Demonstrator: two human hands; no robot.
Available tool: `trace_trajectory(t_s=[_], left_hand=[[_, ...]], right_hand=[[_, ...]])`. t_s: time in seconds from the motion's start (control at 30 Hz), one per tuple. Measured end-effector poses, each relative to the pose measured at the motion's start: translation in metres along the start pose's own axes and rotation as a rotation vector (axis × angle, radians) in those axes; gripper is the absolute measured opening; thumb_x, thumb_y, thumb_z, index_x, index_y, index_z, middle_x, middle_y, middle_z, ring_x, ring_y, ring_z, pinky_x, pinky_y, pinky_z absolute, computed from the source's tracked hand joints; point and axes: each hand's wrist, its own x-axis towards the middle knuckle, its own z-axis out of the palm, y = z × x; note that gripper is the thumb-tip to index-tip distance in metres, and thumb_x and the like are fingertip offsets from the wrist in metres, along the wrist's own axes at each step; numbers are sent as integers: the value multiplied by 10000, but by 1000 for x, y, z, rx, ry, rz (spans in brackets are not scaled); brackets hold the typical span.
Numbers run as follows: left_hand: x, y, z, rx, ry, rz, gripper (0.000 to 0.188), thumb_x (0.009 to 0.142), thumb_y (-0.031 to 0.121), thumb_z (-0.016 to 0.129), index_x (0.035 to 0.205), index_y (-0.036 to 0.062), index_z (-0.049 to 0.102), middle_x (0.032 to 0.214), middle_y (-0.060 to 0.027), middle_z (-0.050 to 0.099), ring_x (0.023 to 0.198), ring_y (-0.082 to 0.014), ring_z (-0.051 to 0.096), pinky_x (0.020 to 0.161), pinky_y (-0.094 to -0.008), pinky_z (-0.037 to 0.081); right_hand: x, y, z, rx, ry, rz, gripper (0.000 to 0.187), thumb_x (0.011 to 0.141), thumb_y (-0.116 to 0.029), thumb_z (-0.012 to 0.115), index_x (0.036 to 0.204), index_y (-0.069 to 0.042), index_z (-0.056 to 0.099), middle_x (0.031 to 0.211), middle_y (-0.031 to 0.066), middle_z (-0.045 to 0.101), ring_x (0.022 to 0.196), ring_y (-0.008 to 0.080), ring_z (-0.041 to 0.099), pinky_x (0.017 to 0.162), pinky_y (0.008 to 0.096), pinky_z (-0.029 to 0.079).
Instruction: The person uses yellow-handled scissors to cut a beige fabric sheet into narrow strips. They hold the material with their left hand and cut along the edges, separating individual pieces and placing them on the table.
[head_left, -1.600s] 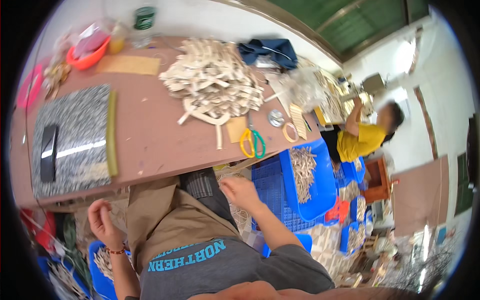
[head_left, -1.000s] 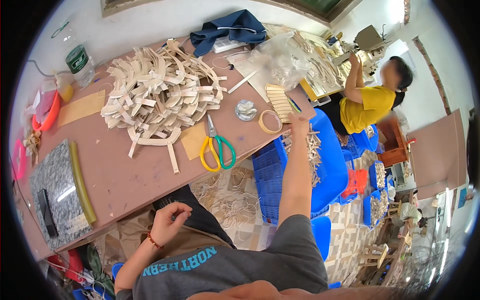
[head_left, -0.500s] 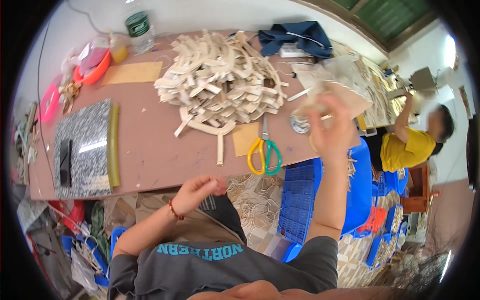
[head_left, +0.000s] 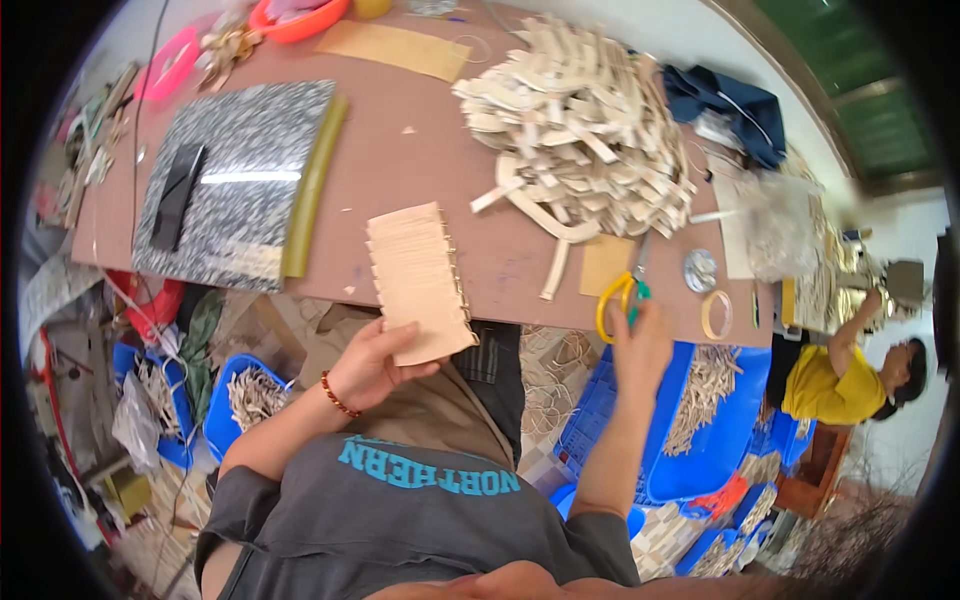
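My left hand grips the lower end of a flat beige piece with notched side edges, holding it up at the table's front edge. At the right, my right hand has its fingers closed around the handles of the scissors, one loop yellow and one green. The fingers cover most of the green loop, and the blades point away over the table. Beneath the scissors lies a small tan rectangle. Just beyond is a tall heap of pale curved strips, one strip trailing toward me.
A speckled slab with a dark phone-like object covers the table's left. A tape roll and a round silvery item lie right. Blue bins of strips stand below. A person in yellow works at far right.
The beige piece has passed from my right hand to my left. My right hand has come down to the scissors. The view has shifted, so the table appears farther up and right.
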Motion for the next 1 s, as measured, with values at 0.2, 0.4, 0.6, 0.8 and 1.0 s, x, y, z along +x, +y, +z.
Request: trace_trajectory(t_s=[0.2,0.4,0.6,0.8,1.0], left_hand=[[4,-21,-14,-69,0,-32,354,871,9,605,1208,17,495,1059,-94,629,881,-159,642,770,-269,549],[8,-24,-56,-4,128,237,152,854,28,622,1003,45,596,899,-21,645,717,-84,607,633,-221,499],[-6,-25,-56,-196,173,286,273,877,91,628,1137,58,550,1017,-28,639,857,-113,606,733,-246,502],[4,-33,-65,-57,138,280,289,878,52,623,1155,45,541,1010,-39,646,855,-102,616,741,-243,514],[-3,-21,-56,-101,168,312,272,878,62,630,1129,24,531,1016,-31,626,856,-81,586,720,-231,498]], right_hand=[[10,20,2,113,-100,77,453,723,-355,747,942,5,580,682,89,579,640,261,590,604,378,459],[6,50,-1,527,-240,288,330,814,-259,650,994,5,569,701,64,546,582,149,543,551,289,435],[-79,-29,-20,961,-259,161,256,810,-128,619,1014,-42,489,756,24,519,590,110,519,536,233,420],[-127,-68,6,866,-969,-67,451,645,-134,777,1005,-45,521,719,56,548,626,148,559,569,287,448],[-124,-81,23,696,-1086,-132,483,627,-139,793,1015,-35,526,733,111,566,655,180,579,618,327,465]])
